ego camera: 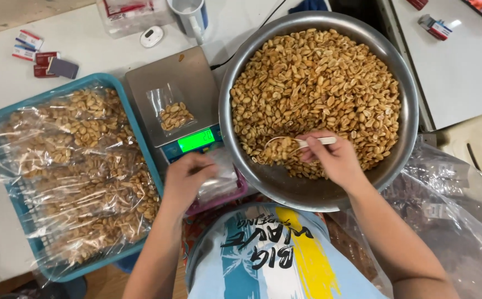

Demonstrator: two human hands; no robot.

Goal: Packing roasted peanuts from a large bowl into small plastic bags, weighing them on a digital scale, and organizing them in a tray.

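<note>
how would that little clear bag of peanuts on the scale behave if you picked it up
The small clear bag on the scale would probably be floppy: it is thin film lying flat and crinkled. It likely feels light, holding only a small cluster of peanuts in its lower end. Its top looks open, so tilting it may spill nuts, and the film could be slippery.

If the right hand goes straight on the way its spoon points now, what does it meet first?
The right hand points its white spoon leftward through the peanuts. Beyond them it would probably first meet the left wall of the metal bowl, though depth is unclear.
</note>
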